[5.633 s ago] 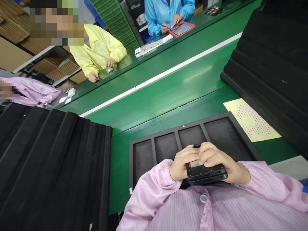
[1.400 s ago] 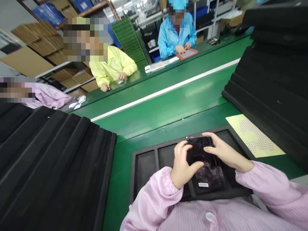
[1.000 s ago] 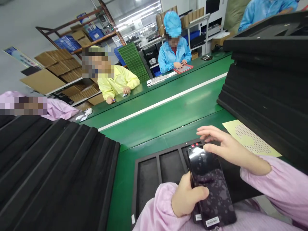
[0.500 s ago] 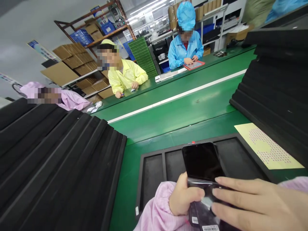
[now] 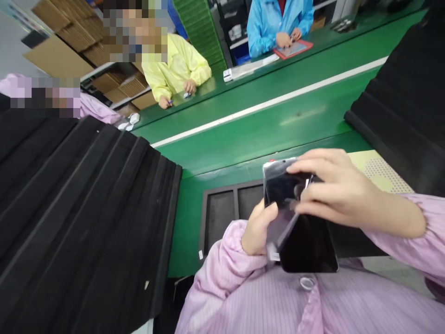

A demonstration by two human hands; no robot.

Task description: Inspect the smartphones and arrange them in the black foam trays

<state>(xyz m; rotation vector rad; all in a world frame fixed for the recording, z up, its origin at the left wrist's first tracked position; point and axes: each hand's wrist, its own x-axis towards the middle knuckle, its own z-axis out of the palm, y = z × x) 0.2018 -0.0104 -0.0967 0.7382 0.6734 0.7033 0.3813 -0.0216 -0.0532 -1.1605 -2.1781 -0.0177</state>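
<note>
My left hand (image 5: 259, 228) is closed around the left side of a stack of smartphones, thumb on top. The upper end of the stack has a dark phone (image 5: 276, 183) with glossy clear plastic film (image 5: 278, 232) across it. Lower down, a black phone screen (image 5: 309, 246) shows bare near my chest. My right hand (image 5: 330, 190) reaches in from the right, its fingers bent over the film and the upper phone; the fingertips are partly blurred and its thumb is hidden. A black compartment tray (image 5: 205, 218) lies beneath, partly covered by my hands.
Stacked black trays rise at left (image 5: 86, 222) and right (image 5: 399, 111). A yellow sticker sheet (image 5: 378, 174) lies by the right stack. Beyond the green bench (image 5: 236, 139), a person in yellow (image 5: 174, 69), one in blue (image 5: 274, 28) and one in pink (image 5: 93, 104) are seated.
My right hand has moved from lying flat over the lower film to the upper end of the phones, fingers now bent. The film now covers the upper screen; the lower screen shows. The view has tipped down.
</note>
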